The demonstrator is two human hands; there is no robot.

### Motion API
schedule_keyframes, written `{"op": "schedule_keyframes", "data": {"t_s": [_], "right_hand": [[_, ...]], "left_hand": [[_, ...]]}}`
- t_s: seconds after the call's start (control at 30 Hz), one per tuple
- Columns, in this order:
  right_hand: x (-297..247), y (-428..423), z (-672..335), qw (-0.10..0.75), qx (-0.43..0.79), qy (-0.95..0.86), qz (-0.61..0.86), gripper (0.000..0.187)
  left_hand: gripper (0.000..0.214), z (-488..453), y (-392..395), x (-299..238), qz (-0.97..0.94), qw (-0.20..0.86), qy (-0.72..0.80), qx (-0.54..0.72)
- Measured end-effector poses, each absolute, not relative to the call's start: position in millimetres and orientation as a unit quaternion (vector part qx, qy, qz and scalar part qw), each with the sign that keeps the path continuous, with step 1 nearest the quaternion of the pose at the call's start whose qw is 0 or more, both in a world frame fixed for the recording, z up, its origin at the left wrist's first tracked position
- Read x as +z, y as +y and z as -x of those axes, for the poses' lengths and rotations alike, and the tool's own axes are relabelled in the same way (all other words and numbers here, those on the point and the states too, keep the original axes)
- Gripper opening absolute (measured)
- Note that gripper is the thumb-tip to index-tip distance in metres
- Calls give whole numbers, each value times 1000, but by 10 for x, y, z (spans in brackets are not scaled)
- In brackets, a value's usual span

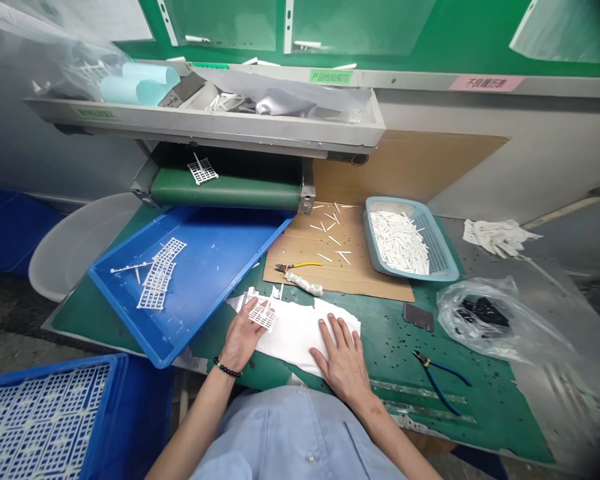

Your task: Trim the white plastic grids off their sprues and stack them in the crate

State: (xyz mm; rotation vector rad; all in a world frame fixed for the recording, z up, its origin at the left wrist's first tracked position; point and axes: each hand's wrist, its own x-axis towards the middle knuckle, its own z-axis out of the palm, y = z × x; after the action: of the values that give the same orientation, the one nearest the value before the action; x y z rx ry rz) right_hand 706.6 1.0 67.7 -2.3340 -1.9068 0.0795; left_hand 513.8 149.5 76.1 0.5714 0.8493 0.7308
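Observation:
My left hand [243, 337], with a black bead bracelet at the wrist, is closed on a small white plastic grid [263, 315]. Under it lies a white cloth [295, 333] spread on the green bench top. On the right part of that cloth my right hand [343, 357] rests flat, fingers spread, holding nothing. Just beyond the cloth are yellow-handled cutters [293, 268] and a white wrapped piece [304, 284]. More white grids [157, 277] lie in the tilted blue tray [215, 267] to the left.
Another grid [203, 171] sits on the green conveyor belt [225, 192]. A light-blue basket [447, 257] holds many white sticks; loose ones lie on cardboard [305, 240]. Blue-handled pliers [443, 383] and a plastic bag [480, 320] are at right. A blue crate [117, 387] of grids stands lower left.

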Motion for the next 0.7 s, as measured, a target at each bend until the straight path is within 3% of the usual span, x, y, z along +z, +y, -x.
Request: {"op": "schedule_keyframes", "data": {"t_s": [0.17,0.3,0.53,0.6,0.7], "right_hand": [[808,76,-7158,123,42,-616,777,52],[1091,638,-7326,183,51,-635,749,51],[1142,1670,-7567,-9,139,-714,686,79],[1155,1769,-7558,-36,154,-714,683,72],[1281,1764,-7529,-42,158,-704,691,45]], "left_hand": [[66,-5009,1508,887,-329,775,419,341],[81,-5023,1380,1068,-475,721,367,345],[96,-5159,1162,1007,-716,499,418,252],[94,-5167,1165,959,-730,472,427,248],[91,-5161,1176,930,-730,465,437,246]]}}
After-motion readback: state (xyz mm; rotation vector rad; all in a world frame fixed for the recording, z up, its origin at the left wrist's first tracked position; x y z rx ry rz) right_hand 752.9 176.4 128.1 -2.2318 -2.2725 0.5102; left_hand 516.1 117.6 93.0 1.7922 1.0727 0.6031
